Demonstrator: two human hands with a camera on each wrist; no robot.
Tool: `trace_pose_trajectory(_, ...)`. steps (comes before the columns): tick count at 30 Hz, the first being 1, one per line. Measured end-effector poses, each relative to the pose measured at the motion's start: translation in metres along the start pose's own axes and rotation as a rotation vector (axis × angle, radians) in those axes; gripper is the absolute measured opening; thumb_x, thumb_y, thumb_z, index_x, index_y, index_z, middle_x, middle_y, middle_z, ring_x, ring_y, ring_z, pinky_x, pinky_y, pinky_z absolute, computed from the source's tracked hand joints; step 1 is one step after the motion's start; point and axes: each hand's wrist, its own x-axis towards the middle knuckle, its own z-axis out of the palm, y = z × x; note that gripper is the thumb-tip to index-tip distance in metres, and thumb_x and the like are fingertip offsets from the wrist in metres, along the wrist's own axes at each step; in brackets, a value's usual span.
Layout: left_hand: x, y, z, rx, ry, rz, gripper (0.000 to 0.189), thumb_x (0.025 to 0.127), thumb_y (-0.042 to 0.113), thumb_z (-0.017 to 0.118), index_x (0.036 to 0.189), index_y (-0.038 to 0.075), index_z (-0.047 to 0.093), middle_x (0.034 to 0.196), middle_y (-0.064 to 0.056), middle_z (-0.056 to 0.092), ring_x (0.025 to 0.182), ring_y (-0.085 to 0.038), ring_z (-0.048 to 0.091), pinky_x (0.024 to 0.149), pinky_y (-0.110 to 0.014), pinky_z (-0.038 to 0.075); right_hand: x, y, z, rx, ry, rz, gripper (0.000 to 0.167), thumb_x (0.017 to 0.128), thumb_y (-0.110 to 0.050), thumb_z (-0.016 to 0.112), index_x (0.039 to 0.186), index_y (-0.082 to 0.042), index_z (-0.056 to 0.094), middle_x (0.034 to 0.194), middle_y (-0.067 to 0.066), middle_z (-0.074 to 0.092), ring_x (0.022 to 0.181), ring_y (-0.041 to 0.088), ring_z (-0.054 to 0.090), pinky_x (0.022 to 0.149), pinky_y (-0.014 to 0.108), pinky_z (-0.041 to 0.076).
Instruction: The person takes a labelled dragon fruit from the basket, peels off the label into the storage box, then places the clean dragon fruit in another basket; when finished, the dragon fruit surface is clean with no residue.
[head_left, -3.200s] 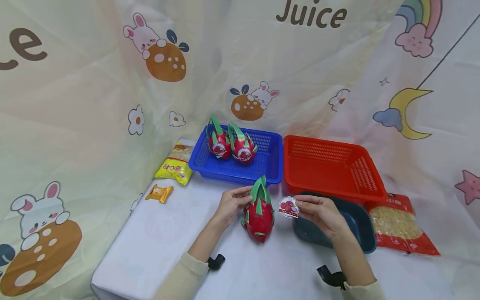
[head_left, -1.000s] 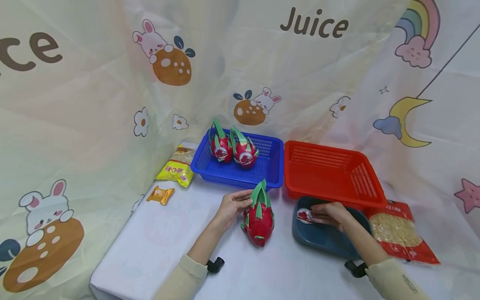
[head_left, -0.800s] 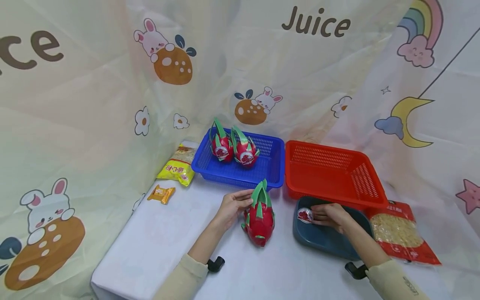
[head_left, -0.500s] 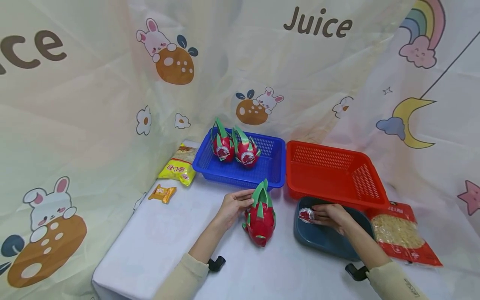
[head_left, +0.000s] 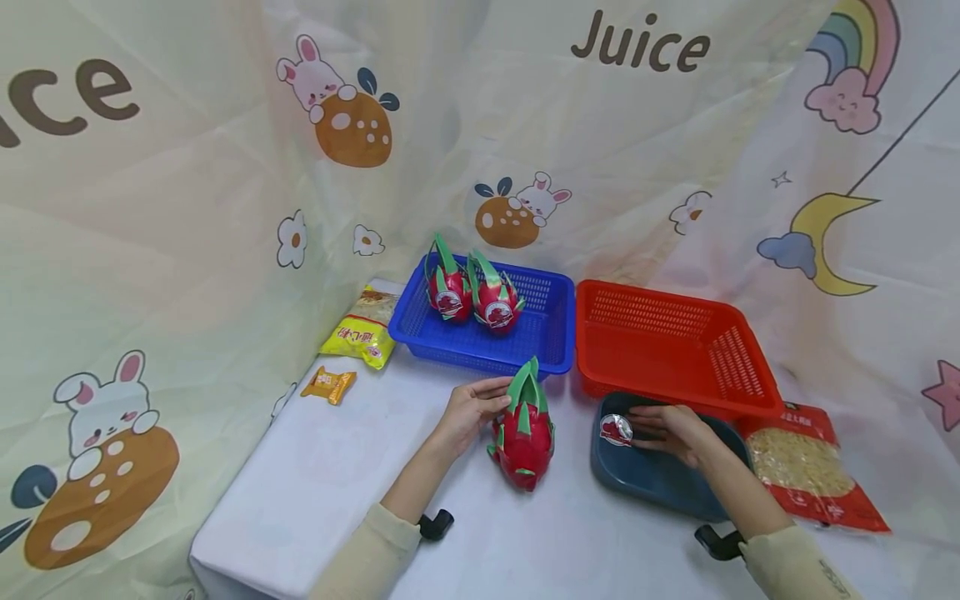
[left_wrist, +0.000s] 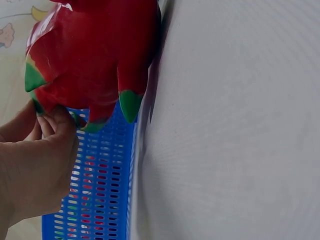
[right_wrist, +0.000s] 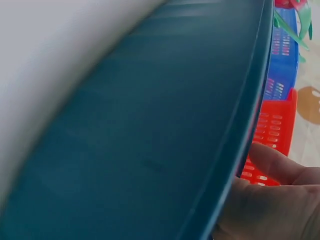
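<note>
A toy dragon fruit (head_left: 522,447), red with green-tipped scales and long green leaves, lies on the white cloth at the middle of the head view. My left hand (head_left: 471,412) pinches its leafy end from the left; in the left wrist view the thumb and fingers (left_wrist: 62,122) meet at its scales. My right hand (head_left: 671,431) is inside the dark teal tray (head_left: 648,482), fingers fairly straight and slightly spread. Beside those fingertips, at the tray's left end, is a round sticker (head_left: 617,429) with a dragon fruit picture. The tray's rim hides those fingertips in the right wrist view.
Behind stand a blue basket (head_left: 550,329) with two stickered dragon fruits (head_left: 497,302) and a red basket (head_left: 660,337). At left are a yellow food bag (head_left: 358,333) and an orange wrapped snack (head_left: 328,384). A red bag (head_left: 806,458) lies right of the tray.
Over about three seconds the right hand has brought the sticker from beside the dragon fruit down into the tray. Lately its fingers have spread a little. The left hand keeps its place.
</note>
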Motion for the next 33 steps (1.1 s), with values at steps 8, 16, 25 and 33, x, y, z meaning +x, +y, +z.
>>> trace_pose_trajectory(8, -0.002, 0.001, 0.001, 0.014, 0.011, -0.011, 0.04, 0.096, 0.003, 0.073, 0.136, 0.001, 0.068, 0.125, -0.015, 0.073, 0.109, -0.017, 0.072, 0.095, -0.029, 0.059, -0.008, 0.0, 0.001, -0.014, 0.001, -0.037, 0.041, 0.11, -0.017, 0.051, 0.14, 0.011, 0.057, 0.138, 0.022, 0.065, 0.127, 0.036, 0.062, 0.108, 0.053, 0.05)
trace_pose_trajectory(16, 0.0, 0.0, 0.001, 0.011, 0.01, -0.014, 0.04, 0.096, 0.002, 0.073, 0.135, 0.001, 0.069, 0.126, -0.016, 0.073, 0.109, -0.017, 0.072, 0.094, -0.028, 0.059, -0.023, -0.024, 0.02, -0.008, -0.016, -0.087, 0.045, 0.109, -0.026, 0.056, 0.143, 0.003, 0.059, 0.135, 0.011, 0.068, 0.121, 0.027, 0.068, 0.108, 0.045, 0.05)
trace_pose_trajectory(25, -0.001, 0.002, 0.0, 0.012, 0.014, -0.025, 0.04, 0.096, 0.003, 0.073, 0.135, 0.002, 0.069, 0.126, -0.016, 0.073, 0.11, -0.018, 0.072, 0.095, -0.028, 0.059, -0.028, -0.047, 0.059, -0.136, -0.084, -0.175, 0.053, 0.109, -0.028, 0.056, 0.148, 0.007, 0.05, 0.143, 0.021, 0.063, 0.13, 0.036, 0.063, 0.107, 0.045, 0.051)
trace_pose_trajectory(33, -0.001, 0.002, 0.001, 0.008, 0.01, -0.017, 0.04, 0.096, 0.002, 0.072, 0.136, 0.001, 0.068, 0.126, -0.016, 0.073, 0.109, -0.017, 0.072, 0.095, -0.029, 0.059, -0.011, -0.059, 0.087, -0.081, -0.147, -0.175, 0.051, 0.107, -0.022, 0.059, 0.147, 0.008, 0.051, 0.137, 0.02, 0.066, 0.131, 0.04, 0.061, 0.105, 0.056, 0.049)
